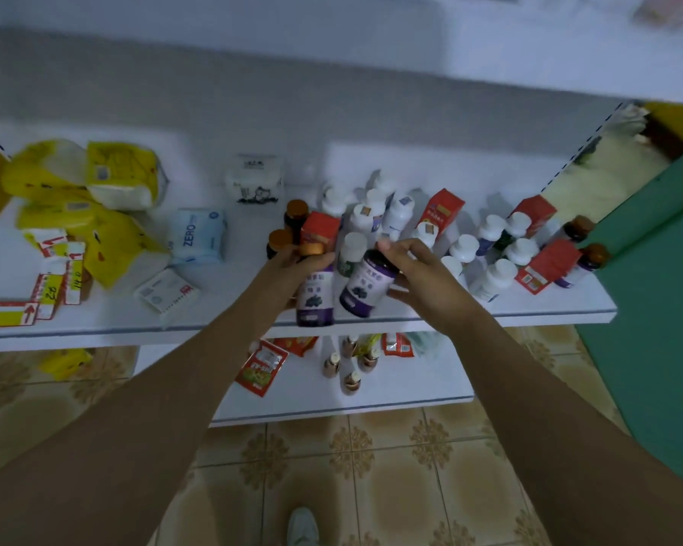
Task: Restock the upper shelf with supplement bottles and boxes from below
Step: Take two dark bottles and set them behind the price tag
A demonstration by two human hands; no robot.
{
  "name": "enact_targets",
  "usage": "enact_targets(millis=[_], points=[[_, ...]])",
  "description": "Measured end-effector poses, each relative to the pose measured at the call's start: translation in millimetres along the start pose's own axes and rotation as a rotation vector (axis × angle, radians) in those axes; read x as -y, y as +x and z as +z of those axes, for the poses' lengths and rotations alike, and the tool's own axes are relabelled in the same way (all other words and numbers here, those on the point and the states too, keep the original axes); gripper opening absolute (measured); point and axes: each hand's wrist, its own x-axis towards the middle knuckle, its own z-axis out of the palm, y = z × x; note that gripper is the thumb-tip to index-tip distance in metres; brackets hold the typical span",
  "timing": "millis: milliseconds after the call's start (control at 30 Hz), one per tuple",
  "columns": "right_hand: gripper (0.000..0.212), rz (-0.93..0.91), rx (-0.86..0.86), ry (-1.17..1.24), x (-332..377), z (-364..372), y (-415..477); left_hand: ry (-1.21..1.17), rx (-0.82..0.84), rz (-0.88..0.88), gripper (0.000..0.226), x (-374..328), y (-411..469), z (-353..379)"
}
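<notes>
My left hand [292, 266] grips a purple-labelled supplement bottle [315, 299] with an orange cap, held at the front edge of the upper white shelf [509, 313]. A second purple-labelled bottle [365, 287], tilted to the right, is in my right hand [418, 275]. Behind my hands stand several white bottles [464, 248], brown bottles [295, 212] and red boxes [440, 208]. On the lower shelf [411, 388] are small brown bottles [351, 382] and red sachets [261, 366].
Yellow tissue packs [91, 183], a blue ZERO pack [198, 234], a white tissue pack [255, 181] and price tags [56, 277] fill the shelf's left part. A green panel [655, 309] stands at the right. Patterned floor tiles [371, 466] lie below, with my shoe [302, 526].
</notes>
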Motion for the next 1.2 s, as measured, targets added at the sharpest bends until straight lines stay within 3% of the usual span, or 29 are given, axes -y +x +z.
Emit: enact_targets(millis=[133, 267, 467, 600, 833, 1200], points=[[0.060, -0.040, 0.063, 0.151, 34.5, 24.7, -45.8, -0.184, 0.076, 0.025, 0.019, -21.6, -48.4, -3.1], [0.039, -0.106, 0.060, 0.267, 64.1, 51.1, -103.9, -0.269, 0.178, 0.086, 0.028, -48.7, -109.1, -12.7], [0.058, -0.141, 0.077, 0.366, 105.8, 107.2, -182.5, -0.275, 0.357, 0.123, 0.055, -88.5, -195.1, -35.7], [0.055, -0.214, 0.114, 0.404, 134.9, 139.9, -222.1, -0.284, 0.298, 0.208, 0.044, -114.4, -244.1, -49.3], [0.053, -0.354, 0.098, 0.304, 185.2, 165.3, -263.2, -0.209, 0.136, 0.390, 0.051, -165.7, -301.3, -53.4], [0.051, -0.441, 0.145, 0.325, 205.6, 161.7, -287.5, -0.261, 0.163, 0.459, 0.046, -194.8, -338.9, -46.6]])
